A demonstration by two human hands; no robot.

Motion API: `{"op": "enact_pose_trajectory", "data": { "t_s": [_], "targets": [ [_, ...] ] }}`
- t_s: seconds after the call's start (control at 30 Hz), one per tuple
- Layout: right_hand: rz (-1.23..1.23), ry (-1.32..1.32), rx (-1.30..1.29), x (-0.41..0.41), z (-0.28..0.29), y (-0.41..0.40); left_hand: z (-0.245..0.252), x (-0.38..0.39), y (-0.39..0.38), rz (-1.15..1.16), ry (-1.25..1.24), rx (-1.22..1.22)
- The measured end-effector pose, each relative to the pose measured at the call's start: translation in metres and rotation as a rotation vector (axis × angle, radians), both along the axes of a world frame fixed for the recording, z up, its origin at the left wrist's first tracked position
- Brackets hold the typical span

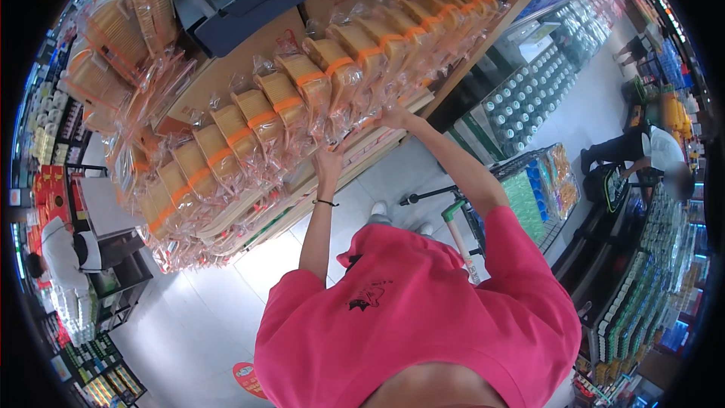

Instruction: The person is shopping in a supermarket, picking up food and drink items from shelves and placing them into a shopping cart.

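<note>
Rows of sliced bread loaves in clear plastic bags with orange bands (277,102) fill a wooden display shelf (238,212) in front of me. My left hand (329,161), with a dark band on its wrist, reaches up to the front edge of the row, its fingertips at the clear wrapping. My right hand (392,118) is a little further right, also at the lower front of the bagged loaves. The fingers of both hands are partly hidden by the plastic, so whether either hand grips a bag cannot be told.
A shopping cart (552,232) with packaged goods stands at my right, near a green and white handle (455,221). Beyond are packed bottles with white caps (524,99). One person bends at far right (660,150), another at far left (62,249). A dark shelf edge (255,8) overhangs the loaves.
</note>
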State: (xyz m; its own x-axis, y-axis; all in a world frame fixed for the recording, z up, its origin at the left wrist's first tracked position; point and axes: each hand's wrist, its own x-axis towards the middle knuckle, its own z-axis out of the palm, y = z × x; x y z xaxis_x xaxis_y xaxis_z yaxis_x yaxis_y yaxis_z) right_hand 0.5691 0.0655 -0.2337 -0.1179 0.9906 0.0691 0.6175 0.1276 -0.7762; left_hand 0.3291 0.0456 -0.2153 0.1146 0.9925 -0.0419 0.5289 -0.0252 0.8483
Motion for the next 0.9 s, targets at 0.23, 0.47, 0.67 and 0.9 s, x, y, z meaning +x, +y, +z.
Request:
{"op": "enact_pose_trajectory", "data": {
  "t_s": [0.23,0.47,0.67,0.9],
  "targets": [
    [-0.146,-0.098,-0.047,-0.006,0.007,-0.005,-0.006,0.002,0.015,-0.011,0.167,-0.151],
    [-0.368,0.230,-0.089,-0.027,0.020,-0.147,-0.013,0.011,0.011,0.034,0.190,0.040],
    [-0.455,0.368,-0.214,-0.018,0.001,-0.294,-0.014,0.016,0.014,-0.047,0.151,0.085],
    [-0.927,0.395,-0.039,0.008,-0.027,-0.455,-0.037,0.015,0.023,-0.173,0.063,0.357]
  ]
}}
